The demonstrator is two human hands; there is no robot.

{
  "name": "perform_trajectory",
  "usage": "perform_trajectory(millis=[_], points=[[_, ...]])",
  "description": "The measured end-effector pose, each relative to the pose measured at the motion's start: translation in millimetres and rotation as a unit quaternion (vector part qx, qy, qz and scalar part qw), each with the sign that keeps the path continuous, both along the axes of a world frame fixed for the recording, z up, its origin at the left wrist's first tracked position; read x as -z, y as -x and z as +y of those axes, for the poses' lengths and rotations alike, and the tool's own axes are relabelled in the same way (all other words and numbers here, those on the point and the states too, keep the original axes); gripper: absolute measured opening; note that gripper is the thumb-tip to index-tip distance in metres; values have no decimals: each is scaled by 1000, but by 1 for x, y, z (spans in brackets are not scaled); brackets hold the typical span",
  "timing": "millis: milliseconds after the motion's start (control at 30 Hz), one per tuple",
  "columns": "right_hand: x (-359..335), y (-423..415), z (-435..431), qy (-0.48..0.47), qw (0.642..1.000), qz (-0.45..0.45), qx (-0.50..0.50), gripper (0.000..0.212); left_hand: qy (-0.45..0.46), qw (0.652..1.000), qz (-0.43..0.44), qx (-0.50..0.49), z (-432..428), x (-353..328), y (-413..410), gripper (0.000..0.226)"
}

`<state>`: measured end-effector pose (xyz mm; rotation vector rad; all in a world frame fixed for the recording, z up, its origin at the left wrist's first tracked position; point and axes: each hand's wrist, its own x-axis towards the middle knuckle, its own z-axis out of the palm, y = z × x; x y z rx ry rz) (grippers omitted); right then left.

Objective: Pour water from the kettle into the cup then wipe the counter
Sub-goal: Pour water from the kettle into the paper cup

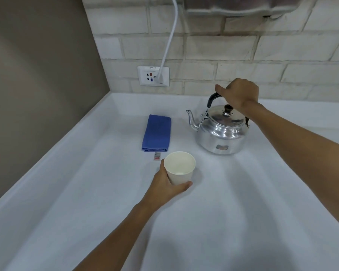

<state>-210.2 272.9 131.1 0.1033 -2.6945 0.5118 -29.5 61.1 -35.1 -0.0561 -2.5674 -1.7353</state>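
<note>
The kettle is gripped by the right hand, which is closed over the black handle — base apparently on the counter. The spout is pointed left, toward the cup, which is clasped by the left hand, nearer and left of the kettle grip. The blue cloth lies just beyond the cup — untouched. Pouring is judged not yet begun.
</note>
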Motion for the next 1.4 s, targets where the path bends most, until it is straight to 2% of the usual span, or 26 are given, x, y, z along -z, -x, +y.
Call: perform_trajectory(millis=[333,767,1400], points=[[-30,-58,13,-89,994,44,-37,50,1,1000,12,-1,0,3,2,80],[-51,-107,-1,-198,967,118,-105,58,-5,1000,23,8,-1,7,4,82],[-66,-132,-38,-287,934,132,-169,56,-4,1000,29,7,0,5,4,82]])
